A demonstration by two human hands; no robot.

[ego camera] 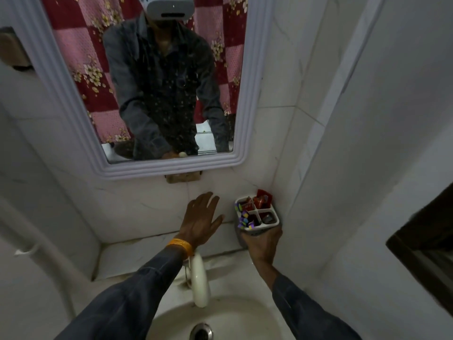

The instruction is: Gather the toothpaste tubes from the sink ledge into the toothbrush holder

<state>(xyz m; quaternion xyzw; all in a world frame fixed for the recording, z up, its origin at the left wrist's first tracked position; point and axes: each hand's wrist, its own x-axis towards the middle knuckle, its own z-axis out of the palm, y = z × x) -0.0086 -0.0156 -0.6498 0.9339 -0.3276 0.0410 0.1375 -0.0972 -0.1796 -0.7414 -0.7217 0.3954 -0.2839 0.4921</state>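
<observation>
A white toothbrush holder (pixel 270 223) with four compartments is in the corner at the right end of the sink ledge. Red toothpaste tubes (pixel 262 200) stick up from its back compartments, and a purple and yellow tube (pixel 243 217) stands at its left side. My right hand (pixel 263 245) grips the holder from below and in front. My left hand (pixel 202 220) is open, fingers spread, flat near the tiled wall to the left of the holder, holding nothing. An orange band circles that wrist.
A white faucet (pixel 199 280) curves over the basin (pixel 245 315) below my hands, with the drain (pixel 201 331) at the bottom. The tiled ledge (pixel 137 256) runs left behind the basin. A white-framed mirror (pixel 157 168) hangs above. A wall rises close on the right.
</observation>
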